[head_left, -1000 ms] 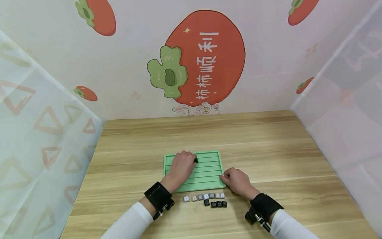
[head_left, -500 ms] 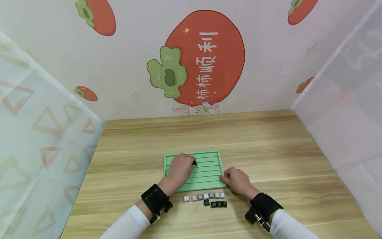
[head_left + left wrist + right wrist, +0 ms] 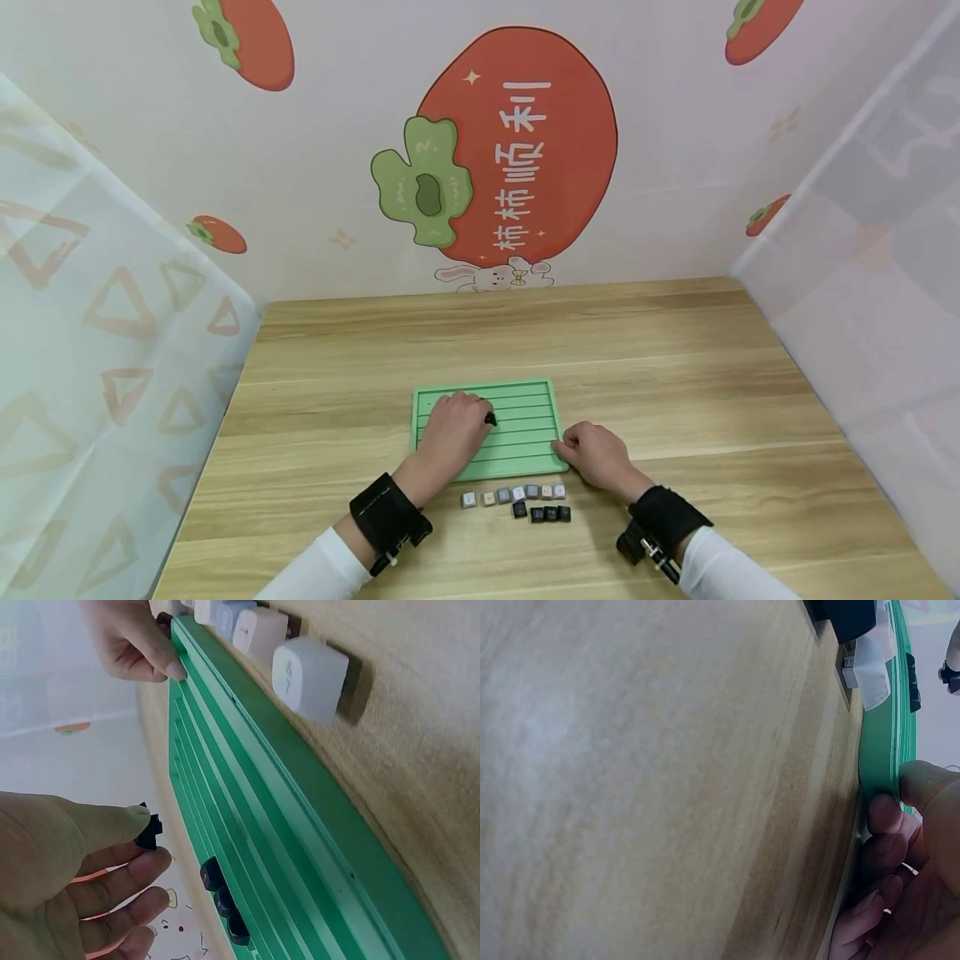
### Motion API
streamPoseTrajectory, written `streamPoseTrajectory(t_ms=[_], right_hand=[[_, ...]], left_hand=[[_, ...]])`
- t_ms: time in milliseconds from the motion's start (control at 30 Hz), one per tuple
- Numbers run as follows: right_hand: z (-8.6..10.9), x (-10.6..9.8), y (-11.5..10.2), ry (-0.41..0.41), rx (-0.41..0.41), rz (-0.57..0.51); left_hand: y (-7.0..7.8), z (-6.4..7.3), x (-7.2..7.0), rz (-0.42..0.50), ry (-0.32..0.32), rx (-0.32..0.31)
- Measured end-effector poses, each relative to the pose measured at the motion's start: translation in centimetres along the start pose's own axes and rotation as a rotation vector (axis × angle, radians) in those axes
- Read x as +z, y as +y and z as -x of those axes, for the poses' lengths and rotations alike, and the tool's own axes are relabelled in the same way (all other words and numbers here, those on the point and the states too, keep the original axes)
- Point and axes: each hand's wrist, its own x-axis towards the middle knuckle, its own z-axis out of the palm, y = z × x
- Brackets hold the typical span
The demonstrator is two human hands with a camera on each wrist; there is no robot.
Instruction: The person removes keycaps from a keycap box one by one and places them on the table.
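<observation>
My left hand (image 3: 453,429) is over the green grooved tray (image 3: 525,437), pinching a black keycap (image 3: 150,831) between thumb and fingertips. In the left wrist view this keycap is held above the grooves. Several black keycaps (image 3: 223,900) sit in a row in one groove, hidden behind my left hand in the head view. At the tray's near right corner, my right hand (image 3: 597,454) grips the edge, its thumb (image 3: 922,780) on the rim and its other fingers curled below and beside it.
In front of the tray's near edge lies a row of white, grey and cream keycaps (image 3: 517,493) on the wooden table (image 3: 645,333). Several black keycaps (image 3: 551,514) lie just nearer. A patterned backdrop (image 3: 660,167) rises behind the table, with pale sheets at both sides.
My left hand has drawn slightly nearer to me over the tray, the black keycap still pinched. My right hand keeps its place on the tray's corner.
</observation>
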Motion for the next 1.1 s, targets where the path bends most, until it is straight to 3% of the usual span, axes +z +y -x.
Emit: streamPoseTrajectory(t_ms=[467,1100], right_hand=[[-0.1,0.0,0.1,-0.006,-0.029,0.006],[0.0,0.0,0.1,-0.009,-0.026,0.000]], left_hand=[[0.8,1.2,0.5,-0.008,-0.017,0.046],[1.8,2.3,-0.2,-0.045,0.008,0.119]])
